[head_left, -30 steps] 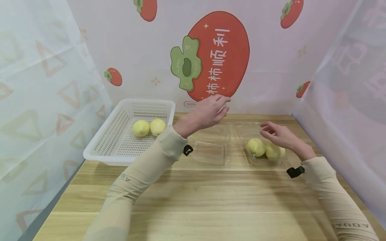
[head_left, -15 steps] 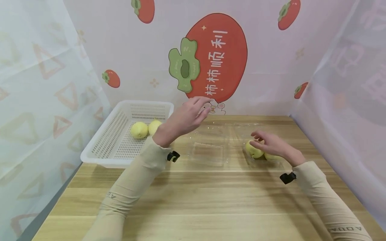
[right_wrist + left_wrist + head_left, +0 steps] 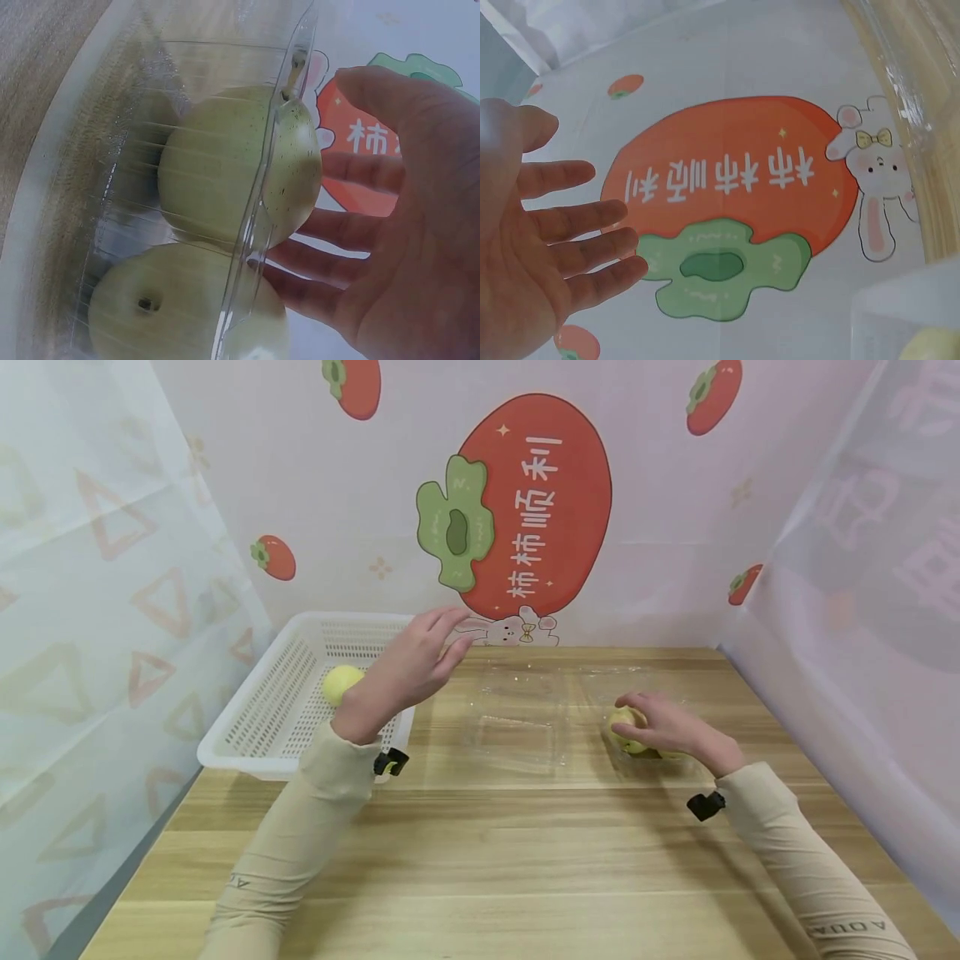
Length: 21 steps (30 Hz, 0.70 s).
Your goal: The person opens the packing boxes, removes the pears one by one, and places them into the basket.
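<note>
Two yellow pears [image 3: 180,307] sit side by side in the clear plastic box [image 3: 259,180], R side of the table [image 3: 480,860]. Your R hand [image 3: 667,727] is at them, fingers apart & slightly bent around the far side of one; can't tell if they touch it, but no firm grip shows. Your L hand [image 3: 405,668] hangs over the R part of the white basket [image 3: 262,767], fingers nearly straight, thumb apart, nothing held. Single pear [image 3: 342,683] visible in there, partly hidden by your wrist. Btwn hands, approx. mid-table: another clear plastic piece [image 3: 517,739].
</note>
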Each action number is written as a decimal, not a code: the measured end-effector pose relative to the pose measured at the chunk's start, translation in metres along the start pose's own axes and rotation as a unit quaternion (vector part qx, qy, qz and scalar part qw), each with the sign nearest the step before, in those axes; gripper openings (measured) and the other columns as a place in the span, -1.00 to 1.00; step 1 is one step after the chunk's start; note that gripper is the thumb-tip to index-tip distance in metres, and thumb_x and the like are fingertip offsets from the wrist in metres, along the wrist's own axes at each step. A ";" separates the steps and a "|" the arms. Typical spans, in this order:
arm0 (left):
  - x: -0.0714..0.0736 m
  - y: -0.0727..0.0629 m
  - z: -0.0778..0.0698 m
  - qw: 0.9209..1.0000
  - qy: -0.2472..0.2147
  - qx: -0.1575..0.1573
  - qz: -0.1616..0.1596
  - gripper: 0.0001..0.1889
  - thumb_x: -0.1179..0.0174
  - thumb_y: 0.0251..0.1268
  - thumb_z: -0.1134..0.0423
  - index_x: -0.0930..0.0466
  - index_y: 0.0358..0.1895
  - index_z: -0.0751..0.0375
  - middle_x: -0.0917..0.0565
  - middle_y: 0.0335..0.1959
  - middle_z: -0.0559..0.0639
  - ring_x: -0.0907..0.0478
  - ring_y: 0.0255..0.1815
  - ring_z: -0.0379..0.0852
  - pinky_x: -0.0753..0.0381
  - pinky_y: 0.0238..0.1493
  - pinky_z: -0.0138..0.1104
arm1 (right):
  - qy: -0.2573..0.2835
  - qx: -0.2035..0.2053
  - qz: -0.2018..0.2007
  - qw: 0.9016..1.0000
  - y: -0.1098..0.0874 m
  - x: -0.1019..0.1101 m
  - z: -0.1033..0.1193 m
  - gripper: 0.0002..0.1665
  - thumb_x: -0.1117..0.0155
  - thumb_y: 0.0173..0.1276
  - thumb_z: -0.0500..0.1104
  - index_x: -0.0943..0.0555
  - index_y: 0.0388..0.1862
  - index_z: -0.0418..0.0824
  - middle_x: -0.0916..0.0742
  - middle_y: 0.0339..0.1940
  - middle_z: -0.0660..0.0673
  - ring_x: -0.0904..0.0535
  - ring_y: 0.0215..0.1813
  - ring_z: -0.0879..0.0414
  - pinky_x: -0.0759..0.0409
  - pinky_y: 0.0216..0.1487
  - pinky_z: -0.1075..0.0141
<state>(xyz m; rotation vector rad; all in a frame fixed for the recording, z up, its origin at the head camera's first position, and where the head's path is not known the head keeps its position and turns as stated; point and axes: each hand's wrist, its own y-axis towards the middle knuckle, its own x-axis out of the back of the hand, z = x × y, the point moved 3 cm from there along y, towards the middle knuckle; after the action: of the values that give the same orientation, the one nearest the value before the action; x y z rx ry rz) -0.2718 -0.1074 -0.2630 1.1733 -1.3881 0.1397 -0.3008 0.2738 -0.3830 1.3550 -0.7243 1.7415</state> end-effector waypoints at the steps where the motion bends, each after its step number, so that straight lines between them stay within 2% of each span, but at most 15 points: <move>1: 0.001 -0.003 0.002 1.000 0.003 0.006 0.001 -0.56 0.04 0.54 0.10 -0.38 0.34 0.21 -0.51 0.30 0.17 -0.41 0.37 0.10 -0.36 0.44 -0.09 | 0.000 0.000 0.001 1.000 0.000 0.000 0.000 -0.36 -0.22 0.43 0.09 -0.48 0.27 -0.35 -0.63 0.20 -0.35 -0.53 0.22 -0.30 -0.47 0.22 -0.22; 6: 0.004 -0.017 0.017 0.999 0.009 0.034 0.014 -0.52 0.06 0.55 0.05 -0.36 0.36 0.26 -0.47 0.32 0.23 -0.38 0.39 0.16 -0.31 0.47 -0.05 | -0.007 0.003 0.005 1.000 0.000 0.001 0.004 -0.40 -0.22 0.42 0.08 -0.51 0.24 -0.33 -0.64 0.16 -0.36 -0.56 0.15 -0.29 -0.50 0.16 -0.22; 12: 0.007 -0.034 0.037 0.993 0.007 0.098 0.071 -0.44 0.11 0.57 -0.01 -0.24 0.44 0.26 -0.31 0.44 0.29 -0.20 0.50 0.23 -0.16 0.53 0.04 | -0.008 -0.001 0.023 1.000 0.001 -0.004 0.005 -0.40 -0.21 0.43 0.11 -0.50 0.24 -0.28 -0.60 0.19 -0.38 -0.52 0.15 -0.32 -0.48 0.12 -0.23; 16: 0.018 -0.044 0.049 0.986 0.004 0.131 0.101 -0.41 0.14 0.57 -0.03 -0.17 0.49 0.24 -0.21 0.50 0.31 -0.10 0.54 0.26 -0.10 0.53 0.12 | -0.009 -0.006 0.028 1.000 0.002 -0.005 0.004 -0.42 -0.22 0.43 0.09 -0.49 0.25 -0.27 -0.58 0.21 -0.39 -0.50 0.18 -0.35 -0.46 0.13 -0.25; 21: 0.033 -0.051 0.073 0.982 0.017 0.156 0.105 -0.39 0.20 0.58 -0.06 -0.15 0.49 0.27 -0.18 0.50 0.36 -0.08 0.53 0.32 -0.09 0.51 0.17 | -0.006 -0.012 0.029 0.999 0.003 -0.004 0.005 -0.43 -0.23 0.42 0.06 -0.49 0.25 -0.27 -0.57 0.22 -0.41 -0.49 0.18 -0.36 -0.47 0.11 -0.26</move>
<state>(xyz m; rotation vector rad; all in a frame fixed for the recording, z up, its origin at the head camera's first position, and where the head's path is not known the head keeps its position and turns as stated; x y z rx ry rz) -0.2771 -0.2005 -0.2824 1.2688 -1.4949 0.5413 -0.3003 0.2675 -0.3858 1.3418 -0.7959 1.7648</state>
